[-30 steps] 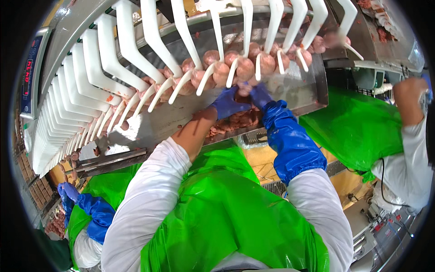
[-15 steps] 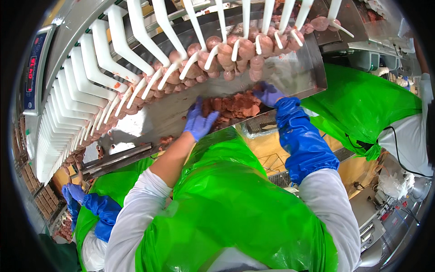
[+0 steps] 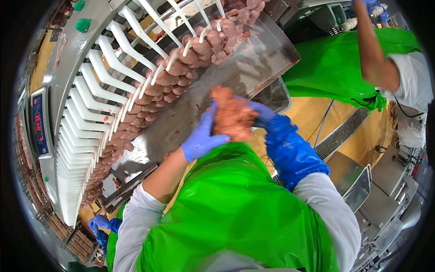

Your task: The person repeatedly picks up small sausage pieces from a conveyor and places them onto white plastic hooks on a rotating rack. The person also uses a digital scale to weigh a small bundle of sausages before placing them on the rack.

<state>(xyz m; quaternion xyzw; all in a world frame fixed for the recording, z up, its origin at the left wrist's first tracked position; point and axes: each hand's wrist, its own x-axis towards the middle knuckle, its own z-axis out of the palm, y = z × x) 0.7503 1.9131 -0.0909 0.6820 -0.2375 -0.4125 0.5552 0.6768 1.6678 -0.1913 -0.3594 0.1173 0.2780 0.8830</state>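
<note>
A lump of ground sausage meat (image 3: 232,115) is held up between my two gloved hands, over the near edge of the steel tray (image 3: 260,52). My left hand (image 3: 203,138) presses its left side with the thumb towards me. On the far right side my right hand (image 3: 260,112) holds it, its fingers mostly hidden behind the meat and blurred. Both gloves are purple, and a blue sleeve cover (image 3: 290,149) wraps my right forearm. Beyond my hands, linked sausages (image 3: 174,81) hang in loops from a row of white hooks (image 3: 102,109).
A digital display (image 3: 40,122) is fixed at the left. At the right a co-worker in a green apron (image 3: 331,75) stands close by, arm raised. Another co-worker's gloved hands (image 3: 99,223) show at lower left. A plastic bin (image 3: 276,96) sits beyond my right hand.
My hands have closed in around the meat and raised it off the tray, towards me. The view has turned to the right. The co-worker's bare forearm at the right has come into view.
</note>
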